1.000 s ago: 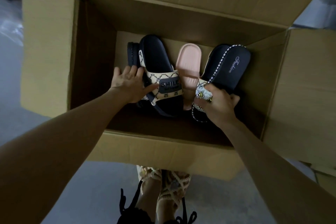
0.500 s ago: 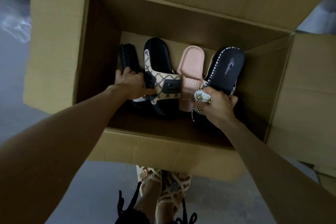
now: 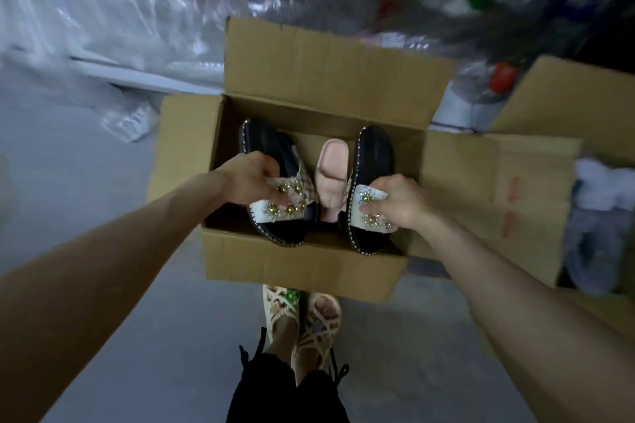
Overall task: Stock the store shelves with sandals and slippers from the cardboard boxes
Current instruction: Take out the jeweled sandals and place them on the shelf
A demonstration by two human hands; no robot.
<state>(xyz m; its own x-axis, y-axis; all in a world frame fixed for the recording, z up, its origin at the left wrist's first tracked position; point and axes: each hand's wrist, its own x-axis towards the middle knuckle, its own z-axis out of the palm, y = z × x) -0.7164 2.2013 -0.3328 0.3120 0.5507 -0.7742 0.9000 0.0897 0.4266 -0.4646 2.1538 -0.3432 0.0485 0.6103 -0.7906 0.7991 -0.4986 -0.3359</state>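
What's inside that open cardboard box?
A pink slipper lies in the cardboard box between two jewelled black sandals the hands hold. Beneath them is hidden.

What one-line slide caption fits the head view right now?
Left hand and right hand each grip a black jewelled sandal above the open cardboard box, pink slipper between them.

I see the open brown cardboard box (image 3: 302,268) on the floor; inside, pale pink foam slipper (image 3: 332,175) lies between two black jewel-strapped sandals, left sandal (image 3: 275,182) and right sandal (image 3: 372,165).
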